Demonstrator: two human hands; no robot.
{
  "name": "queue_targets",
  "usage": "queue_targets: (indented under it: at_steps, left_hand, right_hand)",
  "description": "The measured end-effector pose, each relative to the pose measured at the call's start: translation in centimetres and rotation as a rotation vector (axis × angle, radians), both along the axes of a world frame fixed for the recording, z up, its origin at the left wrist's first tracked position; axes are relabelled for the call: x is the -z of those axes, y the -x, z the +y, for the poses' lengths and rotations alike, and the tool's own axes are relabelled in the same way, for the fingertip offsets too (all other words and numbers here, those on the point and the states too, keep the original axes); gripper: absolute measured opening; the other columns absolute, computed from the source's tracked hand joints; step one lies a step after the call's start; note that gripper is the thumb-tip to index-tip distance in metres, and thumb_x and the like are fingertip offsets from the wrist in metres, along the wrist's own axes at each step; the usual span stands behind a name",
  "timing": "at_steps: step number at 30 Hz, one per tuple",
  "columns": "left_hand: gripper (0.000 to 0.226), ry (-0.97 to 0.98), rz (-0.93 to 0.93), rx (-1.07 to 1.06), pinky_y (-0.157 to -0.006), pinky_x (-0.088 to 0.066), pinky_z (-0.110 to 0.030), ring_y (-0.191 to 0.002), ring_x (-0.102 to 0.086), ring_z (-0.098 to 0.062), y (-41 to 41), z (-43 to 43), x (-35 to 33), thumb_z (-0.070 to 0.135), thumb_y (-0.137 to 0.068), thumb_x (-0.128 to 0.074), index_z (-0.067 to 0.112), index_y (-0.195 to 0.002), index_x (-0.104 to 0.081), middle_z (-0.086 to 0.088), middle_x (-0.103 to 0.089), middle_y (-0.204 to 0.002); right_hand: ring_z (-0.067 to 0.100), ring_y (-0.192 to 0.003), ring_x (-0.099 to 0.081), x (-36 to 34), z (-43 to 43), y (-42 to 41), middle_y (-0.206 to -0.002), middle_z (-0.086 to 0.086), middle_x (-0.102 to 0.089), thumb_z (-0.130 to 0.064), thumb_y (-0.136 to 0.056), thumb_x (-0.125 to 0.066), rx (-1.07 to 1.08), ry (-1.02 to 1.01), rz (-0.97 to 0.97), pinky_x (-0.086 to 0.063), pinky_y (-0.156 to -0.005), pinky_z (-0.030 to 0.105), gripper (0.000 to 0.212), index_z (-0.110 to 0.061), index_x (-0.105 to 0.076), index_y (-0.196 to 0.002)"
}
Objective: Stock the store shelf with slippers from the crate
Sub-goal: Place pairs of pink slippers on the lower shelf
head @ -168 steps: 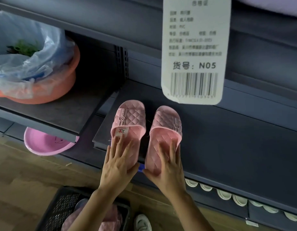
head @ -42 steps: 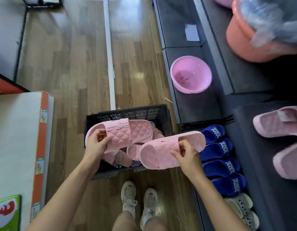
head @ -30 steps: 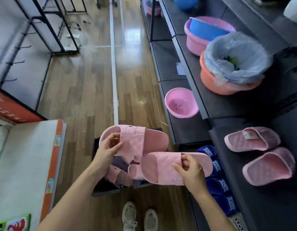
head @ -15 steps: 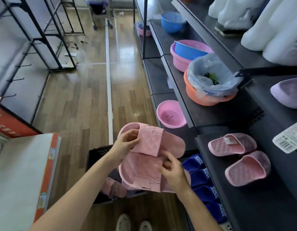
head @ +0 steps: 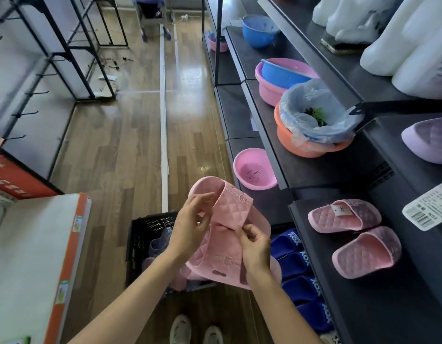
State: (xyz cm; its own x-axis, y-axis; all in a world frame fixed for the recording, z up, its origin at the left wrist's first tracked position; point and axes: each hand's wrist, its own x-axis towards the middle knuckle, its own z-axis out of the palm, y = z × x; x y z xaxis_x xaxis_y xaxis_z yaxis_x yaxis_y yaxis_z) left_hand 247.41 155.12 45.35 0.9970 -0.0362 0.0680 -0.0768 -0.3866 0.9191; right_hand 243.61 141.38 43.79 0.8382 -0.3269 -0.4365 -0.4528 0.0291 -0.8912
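Now the left hand [head: 190,227] and right hand [head: 256,247] grip the pink slippers [head: 222,259], stacked tighter than before.

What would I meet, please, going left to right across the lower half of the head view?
White counter, black crate, held pink slippers, shelved pink pair, hanging barcode tag.
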Motion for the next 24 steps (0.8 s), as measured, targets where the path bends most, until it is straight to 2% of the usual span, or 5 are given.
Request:
queue_targets:
  at_steps: [4,8,11,16,24]
  left_hand:
    - [0.019,-0.076,0.095,-0.235,-0.068,-0.046,-0.013,-0.084,-0.057,-0.003,4.2,1.1,1.1,0.013,-0.085,-0.062,0.02,-0.103,-0.058,0.008,-0.059,-0.094]
    - [0.033,-0.117,0.312,-0.09,-0.082,-0.049,-0.02,-0.095,-0.058,-0.004,5.8,1.3,3.4,0.026,-0.085,-0.063,0.02,-0.117,-0.058,0.011,-0.06,-0.102]
    - [0.032,-0.054,0.41,-0.112,-0.086,-0.046,-0.022,-0.105,-0.055,-0.009,5.1,0.5,3.5,0.018,-0.087,-0.061,0.018,-0.118,-0.055,0.012,-0.056,-0.105]
    - [0.017,0.055,0.382,-0.125,-0.086,-0.052,-0.03,-0.097,-0.061,-0.014,3.8,0.8,3.2,0.007,-0.087,-0.059,0.02,-0.098,-0.059,0.008,-0.063,-0.094]
    - [0.019,0.008,0.296,0.061,-0.074,-0.049,-0.02,-0.086,-0.062,-0.01,0.8,2.1,2.6,0.002,-0.084,-0.062,0.02,-0.089,-0.063,0.004,-0.068,-0.09]
  right_hand:
    - [0.015,-0.089,-0.062,0.3,0.5,-0.5,-0.086,-0.003,-0.067,-0.017,-0.089,-0.058,0.052,-0.045,0.019,-0.052,-0.082,0.03,0.014,-0.021,-0.063,-0.076]
    - [0.015,-0.093,-0.062,0.4,1.0,-0.5,-0.088,-0.002,-0.068,-0.018,-0.089,-0.058,0.075,-0.096,0.035,-0.051,-0.088,0.035,0.011,-0.02,-0.064,-0.08]
    - [0.022,-0.096,-0.063,0.3,1.5,-0.4,-0.094,0.005,-0.07,-0.02,-0.089,-0.059,0.058,-0.101,0.047,-0.051,-0.092,0.041,0.009,-0.014,-0.066,-0.087]
    - [0.025,-0.097,-0.064,0.2,1.0,-0.8,-0.095,0.004,-0.07,-0.023,-0.088,-0.06,0.011,-0.095,0.09,-0.05,-0.092,0.05,0.008,-0.02,-0.065,-0.083]
    - [0.024,-0.089,-0.066,-2.2,-0.6,-1.9,-0.096,0.01,-0.069,-0.016,-0.088,-0.061,-0.036,-0.064,0.113,-0.057,-0.072,0.03,0.006,-0.011,-0.064,-0.09]
